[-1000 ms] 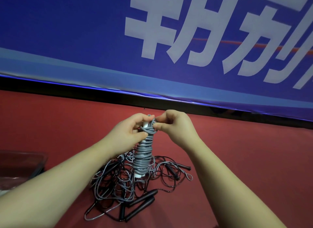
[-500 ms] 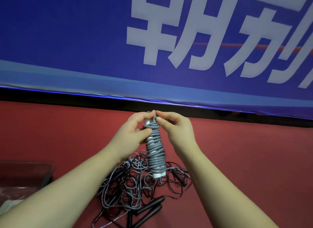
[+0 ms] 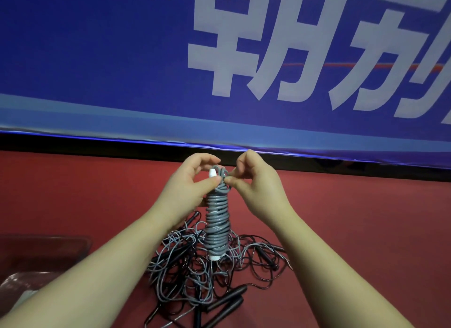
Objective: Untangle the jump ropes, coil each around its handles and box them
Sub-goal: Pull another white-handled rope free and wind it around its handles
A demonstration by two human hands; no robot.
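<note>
Grey coiled rope [image 3: 218, 226], wound round white handles, long axis upright, held above the tangled pile [image 3: 192, 276] of grey and black ropes on the red floor [image 3: 366, 230]. Left hand [image 3: 192, 183] pinches its upper end; right hand [image 3: 255, 183] pinches the topmost loop. Clear box [image 3: 61, 238], lower left: contents indistinct.

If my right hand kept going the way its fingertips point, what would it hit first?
The grey cord loop atop the coiled grey jump rope, which the right hand pinches; just beyond, likely the left hand.
</note>
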